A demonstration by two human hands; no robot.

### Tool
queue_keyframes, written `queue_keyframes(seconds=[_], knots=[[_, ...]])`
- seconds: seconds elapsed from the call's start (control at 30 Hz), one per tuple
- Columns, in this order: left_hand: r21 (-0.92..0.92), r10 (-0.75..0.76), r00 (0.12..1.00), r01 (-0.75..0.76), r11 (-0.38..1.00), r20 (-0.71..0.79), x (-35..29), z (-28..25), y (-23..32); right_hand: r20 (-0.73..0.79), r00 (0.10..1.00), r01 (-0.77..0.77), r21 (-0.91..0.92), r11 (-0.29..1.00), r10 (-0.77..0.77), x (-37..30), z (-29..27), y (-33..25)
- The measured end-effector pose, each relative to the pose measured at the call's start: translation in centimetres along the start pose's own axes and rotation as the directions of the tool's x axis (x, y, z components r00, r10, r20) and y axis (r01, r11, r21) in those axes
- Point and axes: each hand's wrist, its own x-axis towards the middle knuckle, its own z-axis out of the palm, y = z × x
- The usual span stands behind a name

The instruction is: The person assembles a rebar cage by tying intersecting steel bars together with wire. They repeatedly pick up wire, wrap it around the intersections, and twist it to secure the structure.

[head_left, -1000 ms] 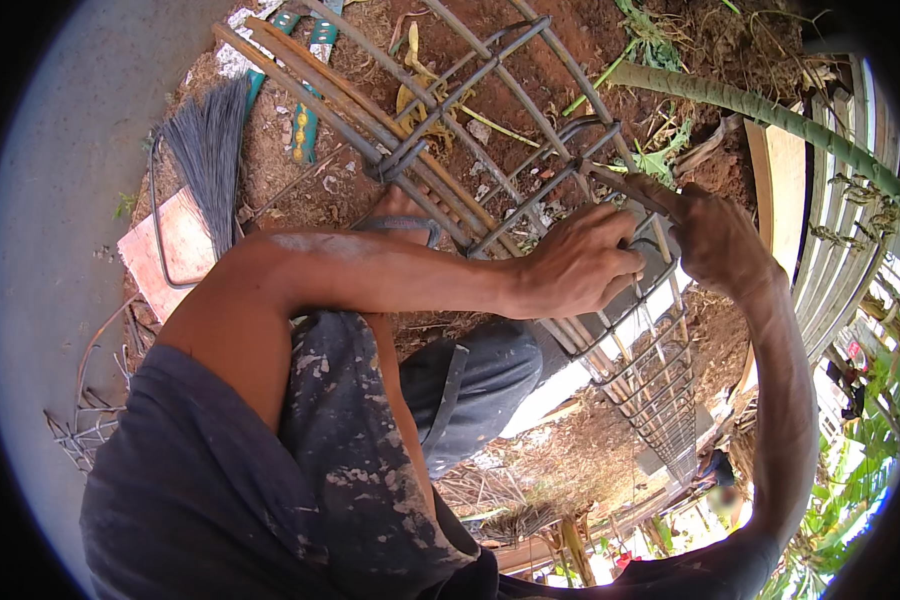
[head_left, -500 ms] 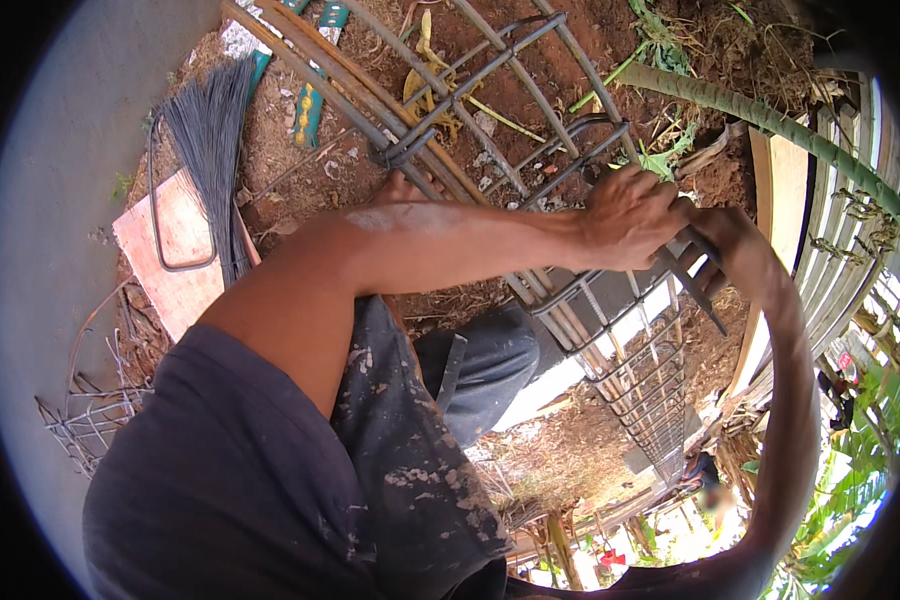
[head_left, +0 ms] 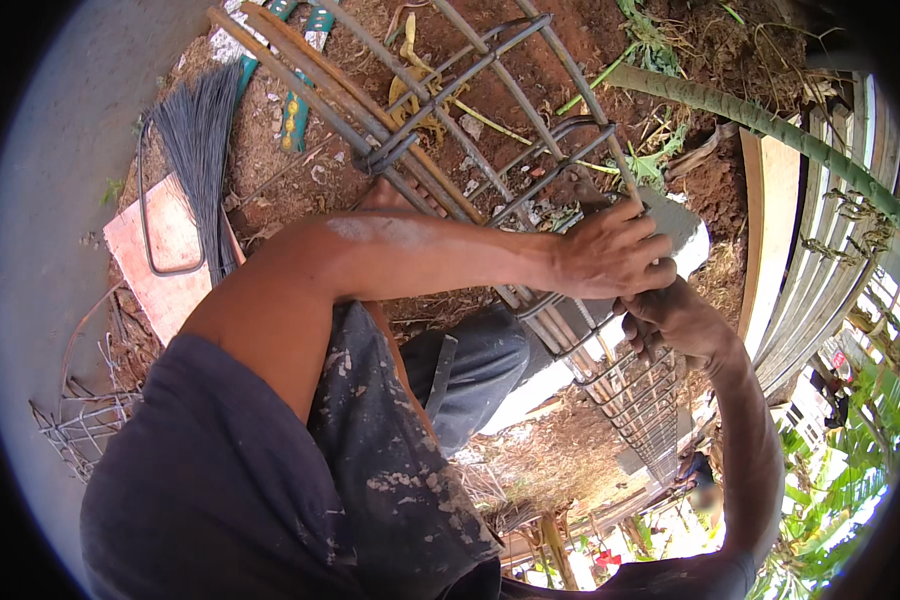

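Note:
A long rebar cage (head_left: 490,57) of rusty bars and dark square stirrups runs from the upper left down to the lower right. Wrapped over its right-hand bar, my left hand (head_left: 610,250) has curled fingers. Just below and touching it, my right hand (head_left: 685,320) is closed with its fingers bent around dark pincers, which are now almost wholly hidden by the hands. The stirrup (head_left: 582,128) nearest the hands crosses the bars just above my left hand. Whether a tie wire lies between the fingers cannot be seen.
At left, a bundle of thin tie wire (head_left: 195,150) and a bent stirrup (head_left: 147,215) lie on a pinkish board (head_left: 160,310). A grey wall (head_left: 40,250) stands beyond. A green stalk (head_left: 750,110) and stacked boards (head_left: 820,240) are at right. A grey block (head_left: 682,228) sits behind my hands.
My right hand has moved left and down, under my left hand, and the pincers' splayed handles no longer show. My left hand has shifted slightly down and left, its fingers less tightly bunched.

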Motion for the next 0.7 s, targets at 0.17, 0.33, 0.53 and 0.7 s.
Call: queue_keyframes(seconds=[0.17, 0.33, 0.53, 0.7], knots=[[-0.076, -0.15, 0.948, 0.178, 0.981, 0.281, 3.7, 0.0, -1.7, -0.432, 0.722, -0.274, -0.896, 0.35, -0.54, -2.6, 1.1, -1.3], [-0.101, -0.33, 0.77, 0.451, 0.887, 0.545, 7.2, 0.8, -3.3, -0.384, 0.512, -0.316, -0.916, 0.247, -0.768, 2.4, -4.4, 3.4], [-0.038, -0.318, 0.849, 0.367, 0.929, 0.422, 6.1, 0.4, -2.1, -0.443, 0.621, -0.145, -0.876, 0.46, -0.647, 3.2, -5.3, 4.8], [-0.012, -0.085, 0.993, 0.086, 0.996, 0.08, 1.0, 0.9, 0.8, -0.132, 0.989, -0.117, -0.381, 0.917, 0.071, 0.2, -1.1, 1.4]])
